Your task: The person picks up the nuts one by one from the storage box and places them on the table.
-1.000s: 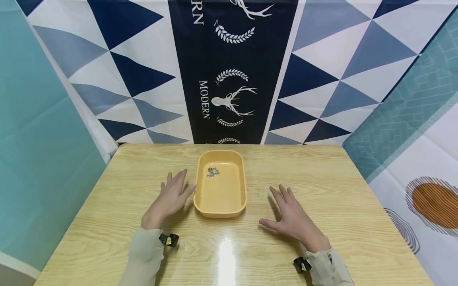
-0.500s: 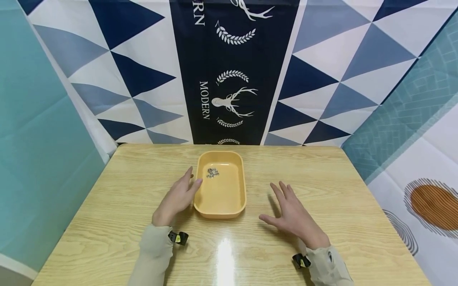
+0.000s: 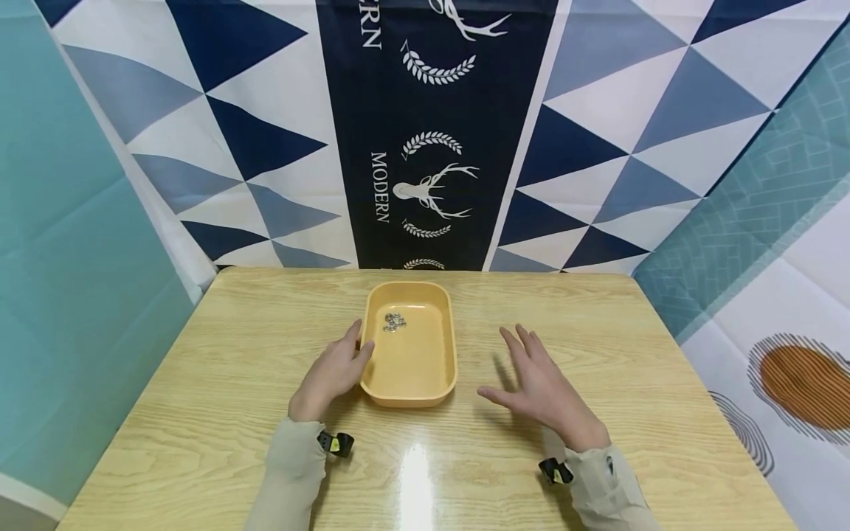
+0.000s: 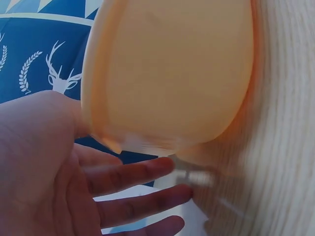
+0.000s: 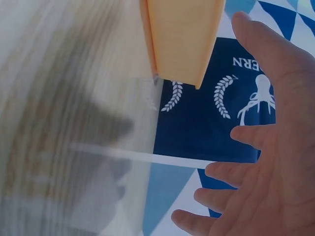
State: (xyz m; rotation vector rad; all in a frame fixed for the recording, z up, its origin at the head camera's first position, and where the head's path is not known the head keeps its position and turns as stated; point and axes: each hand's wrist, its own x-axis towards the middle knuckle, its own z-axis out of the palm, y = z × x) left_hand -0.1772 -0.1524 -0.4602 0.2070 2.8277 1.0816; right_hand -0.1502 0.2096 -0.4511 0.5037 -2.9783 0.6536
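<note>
A yellow-orange rectangular tray (image 3: 410,361) sits on the table in the head view. A little cluster of small shiny metal pieces (image 3: 394,322) lies inside it, toward the far left. My left hand (image 3: 330,377) is at the tray's left side, its thumb over the rim. In the left wrist view, the fingers (image 4: 140,201) of that hand extend straight and spread beside the tray wall (image 4: 172,73); the thumb tip is hidden there. To the right of the tray, apart from it, my right hand (image 3: 541,387) hovers over the table with fingers spread, holding nothing.
The light wood table (image 3: 232,354) ends at a patterned cloth backdrop (image 3: 425,133). A teal panel (image 3: 86,243) stands at the left, and a printed cloth (image 3: 790,295) hangs at the right. Dark straps with small devices (image 3: 336,444) are on both wrists.
My left hand has moved right to the tray's left rim, and its thumb now overlaps the edge. The right hand has shifted slightly forward. The tray stays in place.
</note>
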